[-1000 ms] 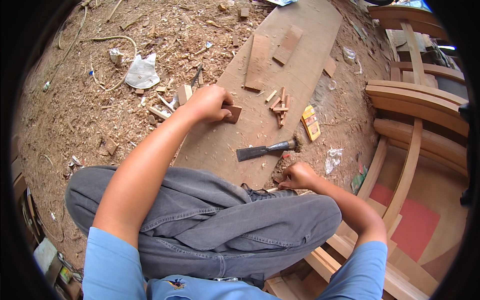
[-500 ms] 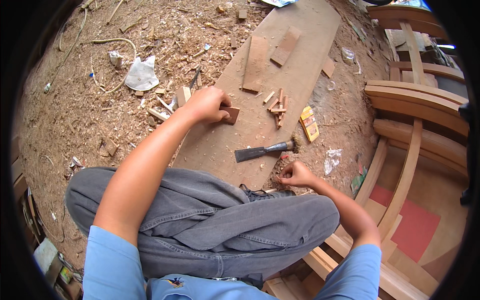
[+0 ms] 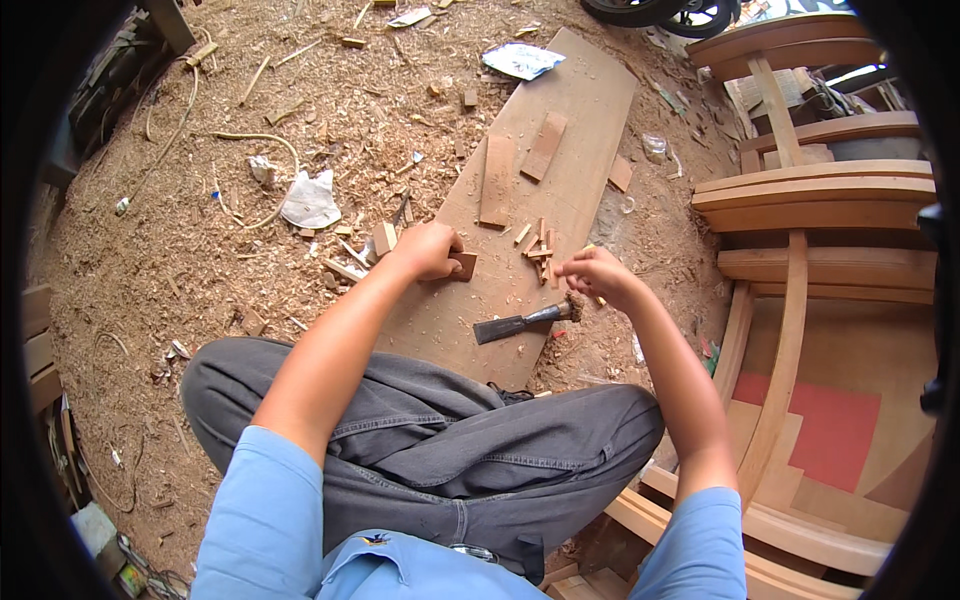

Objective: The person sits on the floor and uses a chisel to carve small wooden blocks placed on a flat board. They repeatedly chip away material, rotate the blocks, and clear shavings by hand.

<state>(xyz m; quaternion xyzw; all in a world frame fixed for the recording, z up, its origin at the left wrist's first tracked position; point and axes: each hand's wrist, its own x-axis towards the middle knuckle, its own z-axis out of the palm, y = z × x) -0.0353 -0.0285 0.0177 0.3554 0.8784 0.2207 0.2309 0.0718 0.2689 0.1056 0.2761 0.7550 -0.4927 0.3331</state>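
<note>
My left hand is closed on a small flat brown wood block, pressing it to the long wooden board. Its thumb and fingers cover part of the block. Over the board's right edge is my right hand, fingers loosely apart, the tips beside a little heap of thin wood sticks. Whether they touch a stick is too small to tell. A wide-bladed chisel lies just below that hand, blade to the left. Most of a yellow packet is hidden behind the right hand.
Farther up the board lie two flat wood pieces. Curved wooden furniture frames stand on the right. Shavings and offcuts cover the ground at left, around a white scrap and a cord. A motorcycle wheel shows at the top.
My right hand has moved up and away from me, from below the chisel to beside the sticks. The left hand keeps its hold on the block. The whole view has shifted slightly.
</note>
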